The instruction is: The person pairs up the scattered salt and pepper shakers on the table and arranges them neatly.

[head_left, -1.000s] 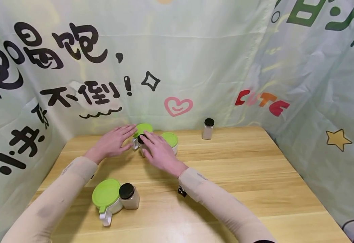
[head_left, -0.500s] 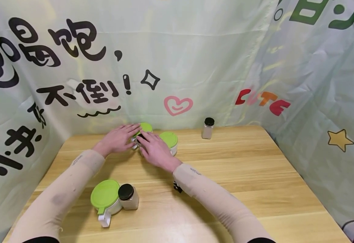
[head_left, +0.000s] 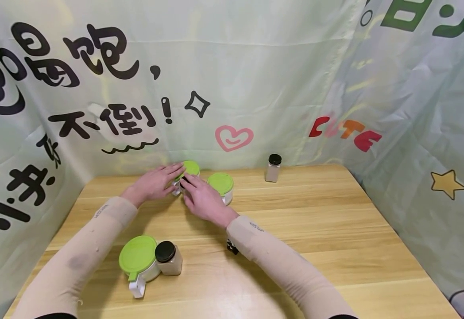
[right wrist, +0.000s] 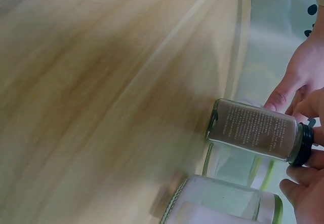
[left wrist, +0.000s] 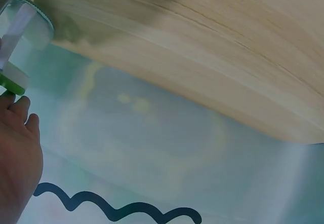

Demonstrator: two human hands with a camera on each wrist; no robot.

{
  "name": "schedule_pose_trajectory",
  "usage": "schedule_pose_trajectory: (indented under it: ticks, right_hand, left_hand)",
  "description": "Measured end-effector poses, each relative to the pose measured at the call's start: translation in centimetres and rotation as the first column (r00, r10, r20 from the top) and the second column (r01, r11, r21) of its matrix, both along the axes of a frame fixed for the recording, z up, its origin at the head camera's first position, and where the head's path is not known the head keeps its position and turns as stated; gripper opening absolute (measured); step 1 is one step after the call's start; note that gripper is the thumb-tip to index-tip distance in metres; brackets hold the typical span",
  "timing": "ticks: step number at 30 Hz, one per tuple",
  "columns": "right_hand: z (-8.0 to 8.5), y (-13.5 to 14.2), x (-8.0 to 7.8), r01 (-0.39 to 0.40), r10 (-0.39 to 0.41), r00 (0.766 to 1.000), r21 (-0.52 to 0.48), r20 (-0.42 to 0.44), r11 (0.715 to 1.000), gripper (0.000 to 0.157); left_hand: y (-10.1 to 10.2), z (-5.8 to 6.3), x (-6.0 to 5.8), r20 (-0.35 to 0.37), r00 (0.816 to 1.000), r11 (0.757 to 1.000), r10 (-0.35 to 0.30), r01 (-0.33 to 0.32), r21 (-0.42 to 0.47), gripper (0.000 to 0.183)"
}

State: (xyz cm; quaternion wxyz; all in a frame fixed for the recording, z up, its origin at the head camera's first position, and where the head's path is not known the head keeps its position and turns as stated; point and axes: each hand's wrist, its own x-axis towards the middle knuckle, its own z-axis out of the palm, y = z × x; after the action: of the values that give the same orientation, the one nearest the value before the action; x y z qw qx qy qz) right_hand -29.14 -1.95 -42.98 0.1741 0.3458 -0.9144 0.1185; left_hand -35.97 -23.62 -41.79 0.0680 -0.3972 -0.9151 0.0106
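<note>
At the back of the table, my right hand (head_left: pixel 206 197) holds a spice jar (right wrist: pixel 255 132) by its black cap, fingers on opposite sides. This clear square jar of brownish powder stands upright; in the head view my hand mostly hides it. My left hand (head_left: pixel 154 184) reaches from the left with extended fingers, touching the green lid (head_left: pixel 191 167) of a seasoning pot behind the jar. In the left wrist view only part of that hand (left wrist: pixel 20 153) shows, beside the pot's green rim (left wrist: pixel 11 84). A second green-lidded pot (head_left: pixel 221 182) stands just right of the jar.
Nearer the front left, another green-lidded pot (head_left: pixel 139 257) with a white handle stands against a black-capped spice jar (head_left: pixel 169 259). A third spice jar (head_left: pixel 272 168) stands at the back right. Printed cloth (head_left: pixel 236 79) rises behind the wooden table (head_left: pixel 315 230).
Over the last second my left hand has moved right onto the back pot's lid. My right hand has shifted slightly left, still at the jar's cap. Between the last two frames little changes.
</note>
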Motion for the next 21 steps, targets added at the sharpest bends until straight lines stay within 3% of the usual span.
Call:
schedule_pose_trajectory:
  ticks: [21]
  right_hand:
    - [-0.1, 1.2, 2.5, -0.029, 0.029, 0.999, -0.001, -0.029, 1.0, 0.054]
  left_hand:
    - [-0.3, -0.1, 2.7, 0.002, 1.0, 0.998, -0.014, 0.014, 0.068, 0.068]
